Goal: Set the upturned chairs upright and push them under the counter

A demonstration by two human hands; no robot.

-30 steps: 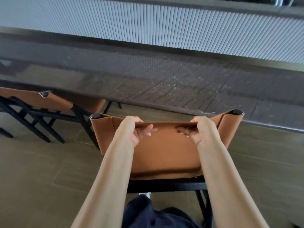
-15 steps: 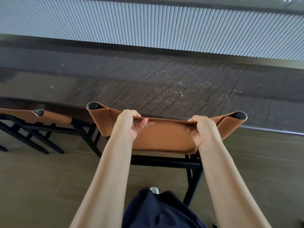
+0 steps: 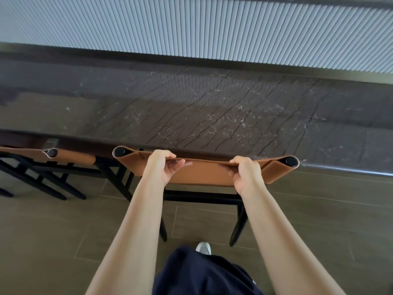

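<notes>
**Chair brought up to the worktop's edge**

Over the last second I have watched the tan sling-back chair (image 3: 204, 174) travel forward. Its back began well short of the worktop (image 3: 212, 109). Now the top hem lies right at the worktop's near lip, with the chair upright on its black legs. The seat is hidden from me, presumably underneath.

Further left along that lip, the neighbouring chair (image 3: 70, 156) is parked the same way. My left hand (image 3: 162, 167) has its grip clamped on the hem, fingers curled over it. My right hand (image 3: 244, 173) is clamped on the same hem further right, short of the black post cap. Neither grip has slid along the hem during the push.

I judge this chair is as good as home. What remains is to let go and look for any chair not yet righted; none shows here.

The worktop is dark, glossy, veined stone. Beyond its far side runs a pale fluted wall panel (image 3: 191, 28). Below its near lip are grey-brown floor tiles (image 3: 63, 231), a pale shoe (image 3: 203, 248) and dark clothing (image 3: 202, 273).
</notes>
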